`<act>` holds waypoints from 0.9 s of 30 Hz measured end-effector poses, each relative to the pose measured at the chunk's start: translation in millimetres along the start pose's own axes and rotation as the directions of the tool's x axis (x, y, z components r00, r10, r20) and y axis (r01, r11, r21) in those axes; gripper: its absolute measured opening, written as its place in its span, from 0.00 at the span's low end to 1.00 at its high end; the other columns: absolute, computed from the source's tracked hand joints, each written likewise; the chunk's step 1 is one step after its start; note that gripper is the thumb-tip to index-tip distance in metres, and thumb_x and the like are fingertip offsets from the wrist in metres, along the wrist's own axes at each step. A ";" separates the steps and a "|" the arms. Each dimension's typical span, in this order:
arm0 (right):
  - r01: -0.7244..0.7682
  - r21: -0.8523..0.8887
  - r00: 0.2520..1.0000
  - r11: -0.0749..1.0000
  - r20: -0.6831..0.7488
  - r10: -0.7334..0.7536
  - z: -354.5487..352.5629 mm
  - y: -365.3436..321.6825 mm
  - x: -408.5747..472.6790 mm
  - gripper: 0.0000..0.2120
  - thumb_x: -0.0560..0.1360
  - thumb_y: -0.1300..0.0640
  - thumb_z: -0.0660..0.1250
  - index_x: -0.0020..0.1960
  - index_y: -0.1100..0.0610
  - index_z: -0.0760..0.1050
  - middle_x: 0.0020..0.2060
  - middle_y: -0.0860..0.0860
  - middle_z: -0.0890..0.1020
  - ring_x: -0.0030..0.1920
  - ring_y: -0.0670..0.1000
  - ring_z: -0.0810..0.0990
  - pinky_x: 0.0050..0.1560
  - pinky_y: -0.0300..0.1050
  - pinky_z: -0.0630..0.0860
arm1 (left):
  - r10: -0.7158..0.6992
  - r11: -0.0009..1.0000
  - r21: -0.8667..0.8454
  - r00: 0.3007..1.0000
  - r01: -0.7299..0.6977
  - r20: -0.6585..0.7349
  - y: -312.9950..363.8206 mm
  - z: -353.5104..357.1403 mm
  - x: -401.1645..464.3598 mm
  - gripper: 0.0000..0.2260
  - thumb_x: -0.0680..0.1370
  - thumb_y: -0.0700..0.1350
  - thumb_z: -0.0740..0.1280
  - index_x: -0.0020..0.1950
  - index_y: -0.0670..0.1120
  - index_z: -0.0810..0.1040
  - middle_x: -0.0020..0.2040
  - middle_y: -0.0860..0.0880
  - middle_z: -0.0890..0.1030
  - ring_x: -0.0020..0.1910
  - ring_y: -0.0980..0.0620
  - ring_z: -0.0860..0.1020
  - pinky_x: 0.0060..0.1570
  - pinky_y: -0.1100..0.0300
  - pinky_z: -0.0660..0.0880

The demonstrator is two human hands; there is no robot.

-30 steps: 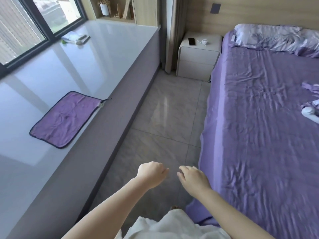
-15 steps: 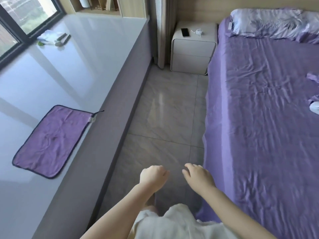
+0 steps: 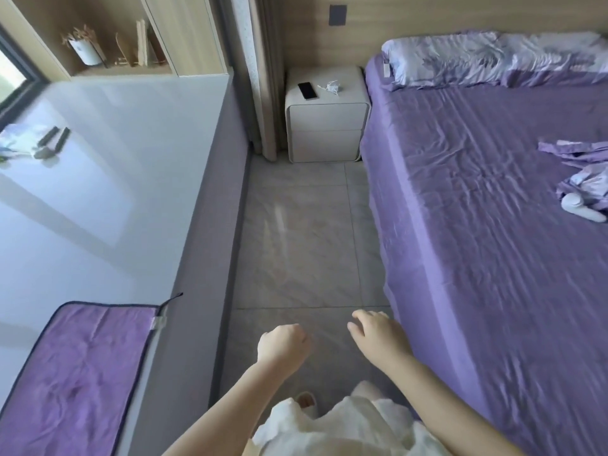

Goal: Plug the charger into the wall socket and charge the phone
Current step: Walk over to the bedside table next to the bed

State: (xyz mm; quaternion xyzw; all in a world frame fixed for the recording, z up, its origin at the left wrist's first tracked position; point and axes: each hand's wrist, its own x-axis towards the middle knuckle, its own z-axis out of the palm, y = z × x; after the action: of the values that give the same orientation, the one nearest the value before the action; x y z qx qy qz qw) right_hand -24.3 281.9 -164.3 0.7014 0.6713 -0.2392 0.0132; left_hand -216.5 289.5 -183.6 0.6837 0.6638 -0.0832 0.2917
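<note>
A black phone (image 3: 307, 90) lies flat on the white nightstand (image 3: 327, 126) at the far end of the aisle. Beside it sits a white charger with a bunched cable (image 3: 331, 86). A dark grey wall socket (image 3: 338, 15) is set in the wooden panel above the nightstand. My left hand (image 3: 282, 345) hangs low over the floor tiles, curled into a loose fist with nothing in it. My right hand (image 3: 378, 334) is next to it, near the bed's edge, fingers loosely bent and apart, holding nothing. Both hands are far from the nightstand.
A bed with a purple sheet (image 3: 493, 225) runs along the right, with pillows (image 3: 487, 60) at its head and a white object (image 3: 582, 205) on it. A grey window ledge (image 3: 115, 159) with a purple cloth (image 3: 75, 370) runs along the left. Tiled floor (image 3: 296, 241) lies between.
The view has advanced along the aisle, so the nightstand looks closer and the purple cloth has slid down-left. Both hands stay low and in front, holding nothing.
</note>
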 end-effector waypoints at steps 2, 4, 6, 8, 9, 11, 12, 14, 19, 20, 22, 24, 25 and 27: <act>-0.008 -0.011 1.000 1.000 0.018 0.009 -4.6 0.1 14.6 0.17 0.78 0.48 0.56 0.63 0.53 0.72 0.59 0.52 0.80 0.60 0.56 0.75 0.57 0.48 0.71 | -0.002 1.000 0.008 1.000 0.002 0.021 1.4 -7.1 14.6 0.14 0.74 0.52 0.55 0.41 0.46 0.77 0.46 0.46 0.84 0.47 0.42 0.80 0.44 0.56 0.70; -0.011 -0.033 0.999 0.999 0.040 0.013 -8.2 2.1 30.8 0.17 0.78 0.47 0.56 0.63 0.52 0.73 0.60 0.51 0.80 0.61 0.56 0.74 0.58 0.48 0.70 | -0.010 1.000 0.013 0.999 0.010 0.033 6.0 -12.4 30.2 0.14 0.74 0.52 0.55 0.43 0.46 0.77 0.47 0.46 0.84 0.48 0.42 0.79 0.45 0.56 0.70; -0.004 -0.049 0.998 0.999 0.068 0.007 -11.5 5.7 49.5 0.17 0.78 0.48 0.56 0.63 0.52 0.73 0.60 0.51 0.79 0.62 0.55 0.74 0.59 0.48 0.69 | -0.019 1.000 0.020 0.999 0.019 0.042 14.7 -17.7 47.9 0.14 0.74 0.51 0.55 0.44 0.46 0.78 0.48 0.46 0.84 0.49 0.42 0.79 0.46 0.56 0.69; 0.017 -0.079 0.995 0.997 0.096 -0.009 -17.1 11.0 71.1 0.17 0.78 0.48 0.56 0.62 0.53 0.73 0.60 0.52 0.79 0.62 0.55 0.74 0.60 0.48 0.69 | -0.024 0.999 0.031 0.999 0.023 0.041 27.3 -25.2 67.9 0.14 0.75 0.49 0.55 0.45 0.45 0.78 0.49 0.45 0.83 0.50 0.42 0.79 0.47 0.56 0.69; 0.030 -0.094 0.994 0.995 0.108 -0.020 -21.2 14.5 82.2 0.17 0.78 0.47 0.56 0.62 0.54 0.73 0.60 0.52 0.79 0.62 0.55 0.74 0.60 0.48 0.69 | -0.025 0.999 0.047 0.999 0.023 0.041 34.5 -29.8 78.3 0.14 0.76 0.48 0.54 0.45 0.44 0.79 0.50 0.45 0.83 0.51 0.42 0.79 0.47 0.56 0.69; 0.051 -0.112 0.992 0.992 0.120 -0.038 -31.9 23.0 104.7 0.17 0.78 0.47 0.56 0.61 0.53 0.73 0.59 0.52 0.79 0.62 0.55 0.74 0.59 0.48 0.69 | -0.025 0.996 0.084 0.999 0.022 0.041 49.8 -41.9 99.4 0.15 0.76 0.45 0.54 0.48 0.43 0.79 0.51 0.45 0.83 0.52 0.42 0.79 0.47 0.57 0.69; 0.058 -0.116 0.991 0.992 0.124 -0.044 -38.1 27.7 115.6 0.17 0.78 0.47 0.56 0.61 0.53 0.73 0.59 0.52 0.79 0.61 0.55 0.74 0.58 0.48 0.70 | -0.036 0.996 0.085 0.999 0.033 0.037 56.8 -48.0 110.1 0.15 0.76 0.45 0.54 0.48 0.43 0.79 0.52 0.45 0.83 0.52 0.42 0.79 0.47 0.57 0.70; 0.071 -0.121 0.990 0.990 0.131 -0.055 -50.9 37.9 138.7 0.17 0.78 0.47 0.56 0.61 0.53 0.73 0.59 0.52 0.80 0.61 0.56 0.74 0.58 0.49 0.70 | -0.068 0.996 0.052 0.998 0.067 0.016 69.3 -60.2 131.0 0.15 0.76 0.48 0.54 0.48 0.45 0.79 0.51 0.46 0.83 0.51 0.42 0.79 0.47 0.57 0.71; 0.104 -0.105 0.985 0.989 0.149 -0.088 -78.0 59.6 198.3 0.17 0.78 0.47 0.56 0.60 0.54 0.73 0.58 0.53 0.80 0.60 0.56 0.75 0.56 0.49 0.71 | -0.123 0.992 0.022 0.992 0.124 -0.017 103.0 -83.5 176.7 0.14 0.76 0.50 0.55 0.49 0.46 0.78 0.53 0.46 0.83 0.54 0.43 0.79 0.50 0.56 0.70; 0.104 -0.097 0.985 0.990 0.151 -0.088 -82.0 62.6 207.9 0.17 0.78 0.47 0.56 0.60 0.54 0.73 0.58 0.53 0.80 0.60 0.56 0.75 0.56 0.49 0.71 | -0.124 0.992 0.023 0.992 0.124 -0.012 110.1 -85.1 183.8 0.15 0.77 0.51 0.55 0.49 0.46 0.78 0.53 0.46 0.83 0.54 0.43 0.79 0.51 0.56 0.70; 0.099 -0.077 0.985 0.992 0.151 -0.087 -89.6 66.8 224.3 0.17 0.78 0.47 0.57 0.61 0.53 0.72 0.58 0.53 0.80 0.60 0.57 0.75 0.56 0.49 0.71 | -0.117 0.993 0.026 0.993 0.117 -0.003 123.1 -91.4 196.9 0.15 0.77 0.51 0.55 0.49 0.46 0.79 0.52 0.46 0.83 0.54 0.43 0.79 0.49 0.56 0.70; 0.089 -0.052 0.985 0.995 0.151 -0.081 -98.7 69.7 238.7 0.17 0.77 0.47 0.57 0.62 0.52 0.72 0.58 0.52 0.80 0.60 0.57 0.75 0.56 0.49 0.71 | -0.112 0.993 0.049 0.994 0.112 0.002 131.3 -100.7 212.2 0.15 0.77 0.50 0.55 0.48 0.46 0.79 0.52 0.46 0.83 0.53 0.43 0.79 0.47 0.56 0.69; 0.085 -0.043 0.986 0.995 0.150 -0.078 -103.9 71.1 246.8 0.17 0.77 0.47 0.58 0.63 0.52 0.72 0.58 0.52 0.80 0.60 0.57 0.75 0.56 0.49 0.71 | -0.110 0.992 0.055 0.994 0.110 0.001 133.7 -107.3 221.5 0.14 0.76 0.50 0.55 0.48 0.46 0.79 0.51 0.46 0.83 0.53 0.42 0.79 0.46 0.56 0.69; 0.082 -0.040 0.986 0.996 0.146 -0.075 -114.9 74.0 265.9 0.18 0.77 0.47 0.58 0.63 0.52 0.72 0.58 0.52 0.80 0.60 0.56 0.75 0.57 0.49 0.71 | -0.105 0.991 0.087 0.995 0.104 0.000 135.9 -121.7 240.7 0.14 0.76 0.47 0.55 0.49 0.45 0.79 0.52 0.45 0.83 0.53 0.42 0.79 0.45 0.56 0.69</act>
State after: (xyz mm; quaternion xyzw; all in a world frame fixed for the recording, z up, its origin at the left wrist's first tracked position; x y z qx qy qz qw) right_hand 78.2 562.4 -178.9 0.6548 0.7009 -0.2741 0.0685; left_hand -94.5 565.2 -165.7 0.6598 0.6938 -0.1285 0.2585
